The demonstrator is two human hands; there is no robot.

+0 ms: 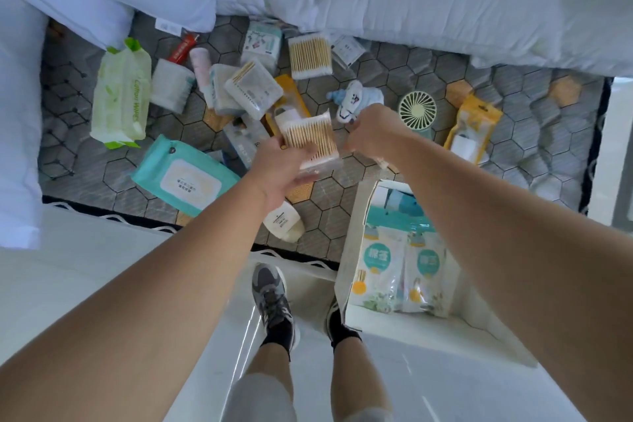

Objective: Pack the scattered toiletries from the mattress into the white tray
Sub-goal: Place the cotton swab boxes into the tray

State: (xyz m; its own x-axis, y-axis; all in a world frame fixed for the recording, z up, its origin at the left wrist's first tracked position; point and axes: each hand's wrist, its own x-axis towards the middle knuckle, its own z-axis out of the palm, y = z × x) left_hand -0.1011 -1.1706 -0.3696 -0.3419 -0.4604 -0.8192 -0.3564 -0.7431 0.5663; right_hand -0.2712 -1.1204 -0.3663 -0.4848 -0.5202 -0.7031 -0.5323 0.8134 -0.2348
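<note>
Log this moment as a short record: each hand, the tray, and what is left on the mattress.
left hand: grips the cotton swab pack above the mattress
right hand: fingers curled at the pack's right edge; grip unclear
white tray: at the near mattress edge, below the right forearm; holds two white-and-teal packets
left on mattress: green wipes pack, teal wipes pack, small fan, yellow pouch, white bottle, second swab pack
packing: not yet finished
</note>
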